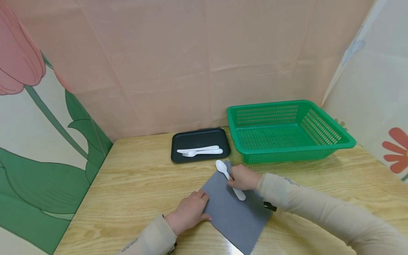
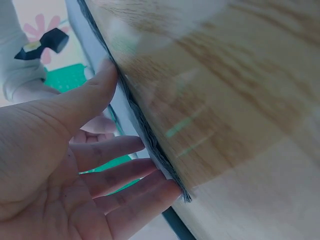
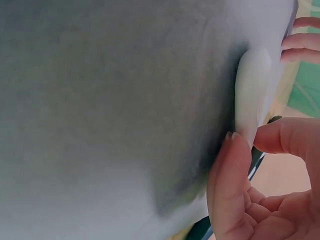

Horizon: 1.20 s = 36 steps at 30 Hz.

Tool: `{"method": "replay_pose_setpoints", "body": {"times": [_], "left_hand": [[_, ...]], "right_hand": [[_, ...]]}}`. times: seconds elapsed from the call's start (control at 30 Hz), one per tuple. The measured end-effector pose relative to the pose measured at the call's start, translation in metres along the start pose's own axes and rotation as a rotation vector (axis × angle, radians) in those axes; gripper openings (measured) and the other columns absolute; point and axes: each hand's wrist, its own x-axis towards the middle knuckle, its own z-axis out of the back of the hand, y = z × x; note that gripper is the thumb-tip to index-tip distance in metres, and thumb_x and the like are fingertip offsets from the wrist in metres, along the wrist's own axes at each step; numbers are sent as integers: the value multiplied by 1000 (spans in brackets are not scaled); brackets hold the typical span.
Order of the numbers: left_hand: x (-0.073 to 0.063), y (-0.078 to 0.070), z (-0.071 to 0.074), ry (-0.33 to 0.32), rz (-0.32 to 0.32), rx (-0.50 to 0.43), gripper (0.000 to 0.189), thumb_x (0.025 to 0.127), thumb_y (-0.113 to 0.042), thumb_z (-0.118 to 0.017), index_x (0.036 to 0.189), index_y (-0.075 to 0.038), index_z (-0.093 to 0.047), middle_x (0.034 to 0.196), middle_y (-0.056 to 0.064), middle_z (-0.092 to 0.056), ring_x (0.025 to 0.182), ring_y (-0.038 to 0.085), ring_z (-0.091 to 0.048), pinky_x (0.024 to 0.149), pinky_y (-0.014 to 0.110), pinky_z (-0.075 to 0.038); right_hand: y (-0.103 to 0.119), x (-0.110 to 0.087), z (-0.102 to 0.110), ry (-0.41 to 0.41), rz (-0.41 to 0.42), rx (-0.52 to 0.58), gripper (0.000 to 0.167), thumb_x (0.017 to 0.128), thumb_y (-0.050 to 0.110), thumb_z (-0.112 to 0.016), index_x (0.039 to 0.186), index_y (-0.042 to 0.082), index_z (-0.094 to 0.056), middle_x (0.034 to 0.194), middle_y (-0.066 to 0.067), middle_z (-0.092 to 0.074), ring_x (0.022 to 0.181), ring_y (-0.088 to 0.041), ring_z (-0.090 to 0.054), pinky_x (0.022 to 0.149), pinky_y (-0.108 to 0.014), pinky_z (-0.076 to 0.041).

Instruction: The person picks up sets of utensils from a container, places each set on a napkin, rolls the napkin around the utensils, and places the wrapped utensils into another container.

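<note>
A white plastic spoon lies slantwise over the grey folded napkin, bowl toward the tray. My right hand pinches it near the middle of its handle. In the right wrist view, thumb and fingertips meet on the narrow part of the spoon, just above the grey surface. My left hand rests along the napkin's left edge, thumb spread from the fingers. The left wrist view shows those fingers fairly straight, touching the layered edge of the napkin.
Behind the napkin, a black tray holds a white plastic knife and a white plastic fork. A green slotted basket stands to its right. All rest on a wood-grain table with a pinkish sheet behind.
</note>
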Motion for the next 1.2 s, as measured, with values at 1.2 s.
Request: {"method": "replay_pose_setpoints", "body": {"times": [1.2], "left_hand": [[0,2,-4,-32,-35,8,55,77,-45,-70,110,-3,-60,104,6,-58,90,17,-57,71,27,-52]], "right_hand": [[4,3,-3,173,-182,350,22,91,14,-58,72,4,-57,55,-3,-58,45,-9,-57,47,-25,-52]]}}
